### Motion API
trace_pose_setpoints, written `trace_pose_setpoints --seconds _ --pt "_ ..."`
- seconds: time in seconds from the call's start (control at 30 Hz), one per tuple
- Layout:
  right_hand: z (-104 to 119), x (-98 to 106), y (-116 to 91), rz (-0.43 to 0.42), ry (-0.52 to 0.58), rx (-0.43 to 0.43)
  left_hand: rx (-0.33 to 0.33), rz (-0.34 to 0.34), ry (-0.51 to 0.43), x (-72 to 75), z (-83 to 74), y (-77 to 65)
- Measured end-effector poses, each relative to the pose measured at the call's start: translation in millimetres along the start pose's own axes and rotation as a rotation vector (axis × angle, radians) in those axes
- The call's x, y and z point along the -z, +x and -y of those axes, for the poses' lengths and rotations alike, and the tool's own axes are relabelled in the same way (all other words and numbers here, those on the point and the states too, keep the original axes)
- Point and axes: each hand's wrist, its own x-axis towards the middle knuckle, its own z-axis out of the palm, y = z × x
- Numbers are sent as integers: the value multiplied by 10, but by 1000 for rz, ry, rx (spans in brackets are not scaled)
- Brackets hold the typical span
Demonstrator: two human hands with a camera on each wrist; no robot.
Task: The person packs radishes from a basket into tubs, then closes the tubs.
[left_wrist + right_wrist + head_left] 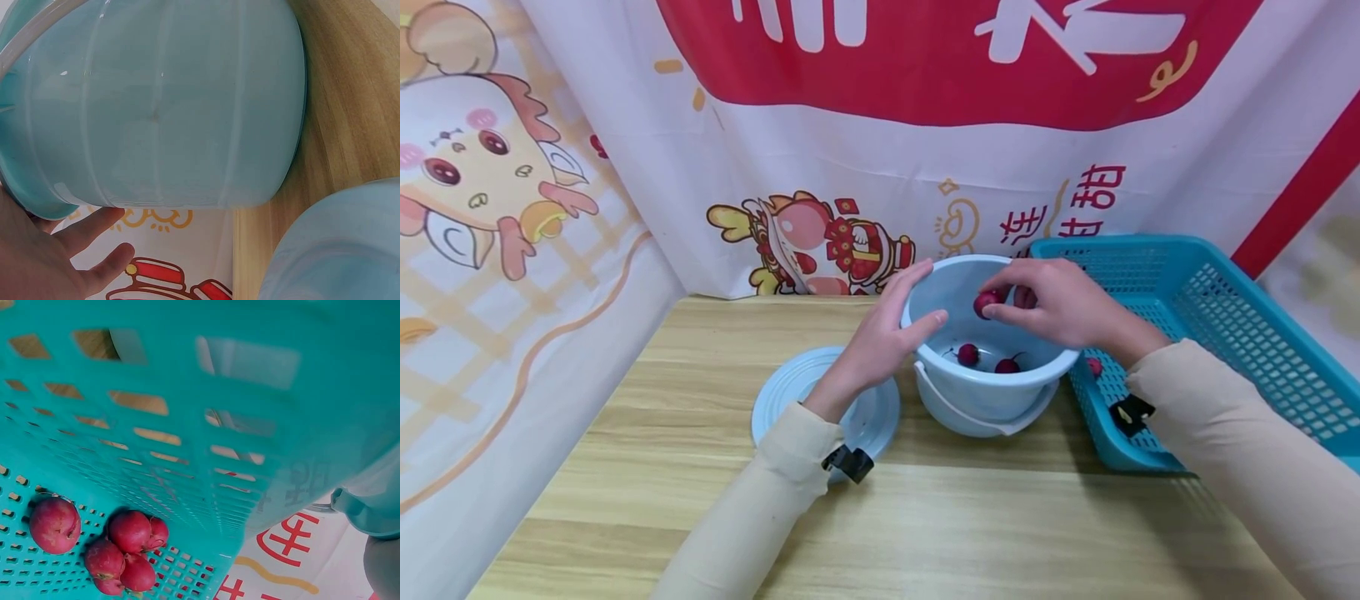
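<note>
A light-blue bucket (977, 400) stands upright on the table, its handle hanging down the near side. My left hand (887, 329) grips the left rim, thumb over the inside and fingers along the outer wall. The left wrist view shows the bucket's side (162, 112) and the fingers (94, 228) against it. Over the bucket's opening, my right hand (1060, 300) pinches a red radish (988, 303) between thumb and fingers. Two radishes lie on the bucket's bottom, one at left (967, 355). More radishes (128, 531) lie in the basket in the right wrist view.
A turquoise perforated basket (1225, 275) stands right of the bucket, close against it. A round light-blue lid (880, 408) lies left of the bucket, partly under my left forearm. A printed cloth (850, 150) hangs behind the wooden table (647, 467).
</note>
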Motion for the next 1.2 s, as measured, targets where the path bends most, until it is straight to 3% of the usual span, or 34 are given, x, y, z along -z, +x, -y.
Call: trace_pose_setpoints --seconds 0.7,0.97,1.2 --pt "-21 -2 -8 -24 16 3 -6 4 5 5 -11 3" --pt "-86 8 -79 -80 221 -40 0 -4 4 10 -1 0" --pt "-222 60 -185 -219 475 -131 -6 -3 7 19 -2 2"
